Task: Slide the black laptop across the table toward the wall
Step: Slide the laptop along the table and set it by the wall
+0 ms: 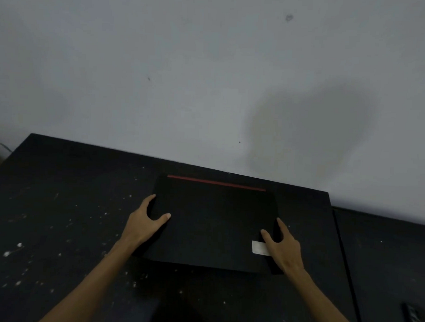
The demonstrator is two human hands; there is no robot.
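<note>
Closed black laptop (213,224) flat on the dark speckled surface (58,215), far edge near the grey wall (186,74), left hand (144,224) on its left edge, right hand (284,246) on its right edge

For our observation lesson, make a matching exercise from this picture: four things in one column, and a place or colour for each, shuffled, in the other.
Column A
1. left hand
2. right hand
3. red strip
4. white sticker

Column B
a. along the laptop's far edge, nearest the wall
b. gripping the laptop's left side
c. on the lid beside the right thumb
d. gripping the laptop's right side

Pairs: 1-b, 2-d, 3-a, 4-c
</note>
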